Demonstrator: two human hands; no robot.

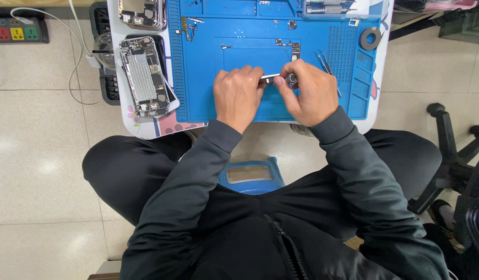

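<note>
Blue repair mat (pixel 203 78), L hand (pixel 238 96) & R hand (pixel 308 92) knuckles-up, both grips pinched on small metal part (pixel 277 79) btw fingertips

This is a phone repair workshop: a blue repair mat (pixel 239 103) covers the worktop (pixel 146 124), beside opened phones (pixel 143 77), tweezers (pixel 325 65) and small parts.

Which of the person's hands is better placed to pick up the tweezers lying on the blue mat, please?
Probably the right hand: the tweezers lie just beyond it, while the left hand sits farther away across the blue mat.
</note>
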